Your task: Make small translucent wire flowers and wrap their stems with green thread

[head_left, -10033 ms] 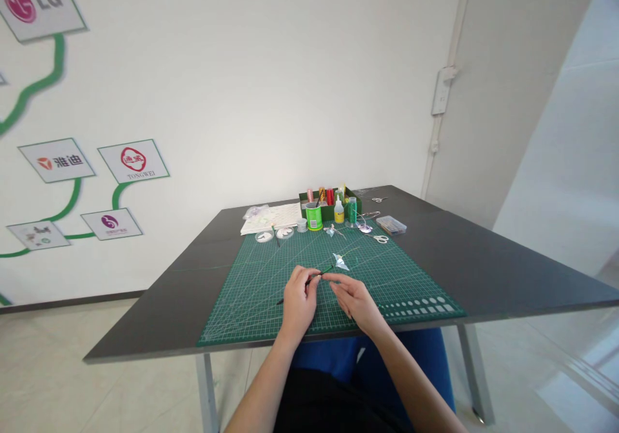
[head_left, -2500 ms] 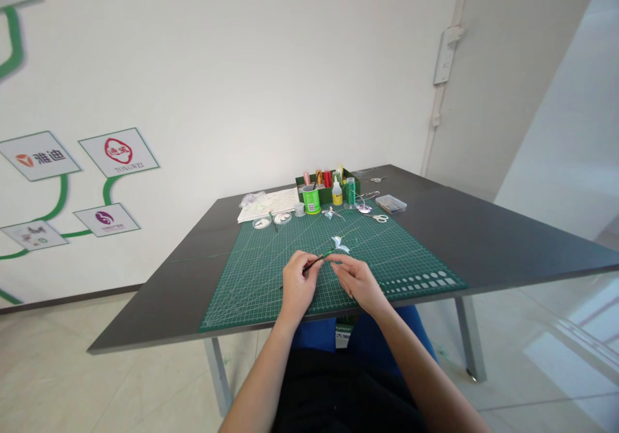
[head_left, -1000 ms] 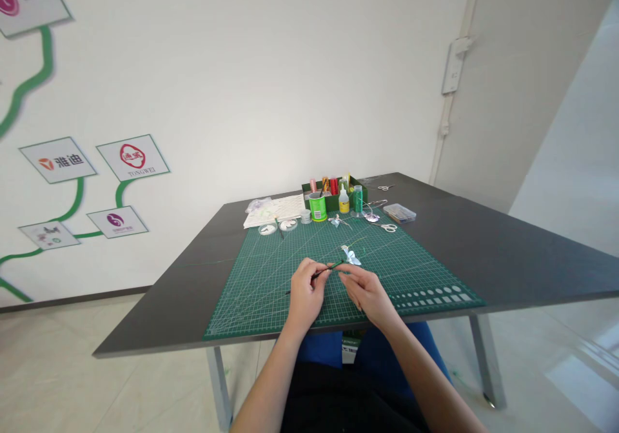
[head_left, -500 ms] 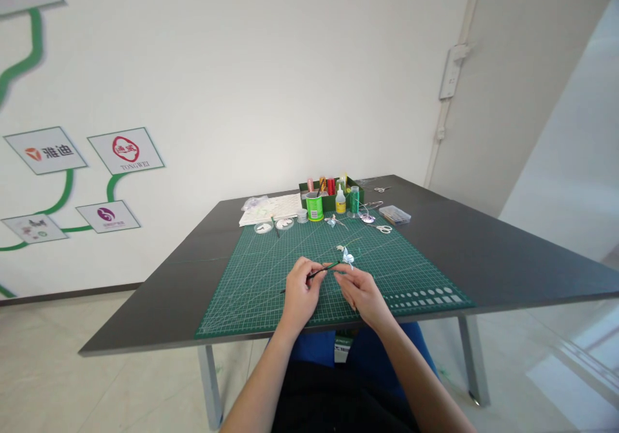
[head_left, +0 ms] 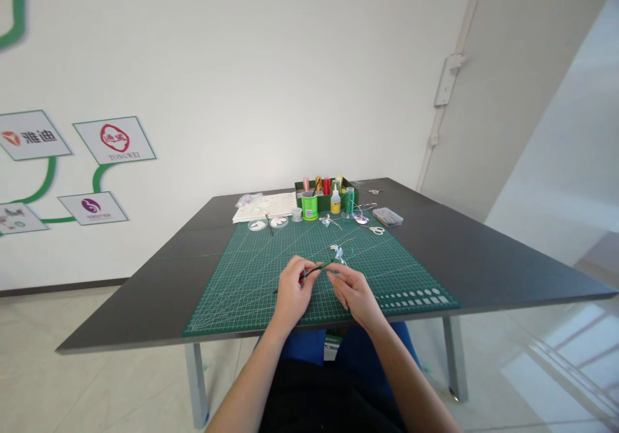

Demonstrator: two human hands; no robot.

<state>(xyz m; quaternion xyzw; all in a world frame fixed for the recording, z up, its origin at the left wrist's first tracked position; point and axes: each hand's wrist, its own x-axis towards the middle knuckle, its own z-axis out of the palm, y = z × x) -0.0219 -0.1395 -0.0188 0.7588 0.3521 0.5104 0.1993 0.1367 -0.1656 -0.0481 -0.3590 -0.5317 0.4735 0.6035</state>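
My left hand [head_left: 294, 291] is closed round a thin dark stick with a green end [head_left: 314, 269], held at a slant over the green cutting mat [head_left: 232, 291]. Its black tail pokes out to the left below the hand. My right hand [head_left: 355, 294] is at the green end, index finger stretched towards the tip and the other fingers curled. Whether a fine thread or wire sits in its fingertips is too small to tell. Just beyond the fingertips a small pale blue flower-like piece [head_left: 339, 253] with a thin stem lies on the mat.
Along the mat's back stand a green can [head_left: 310, 206], a yellow glue bottle [head_left: 335, 199], a green thread spool [head_left: 349, 201] and a dark green box [head_left: 300, 188] of spools. White-handled scissors [head_left: 376, 230], a clear case [head_left: 387, 216] and shallow dishes [head_left: 258, 225] lie nearby.
The camera view has shifted slightly, so the table and wall appear further left. Both hands keep nearly the same pose round the stick, which is still in my left hand.
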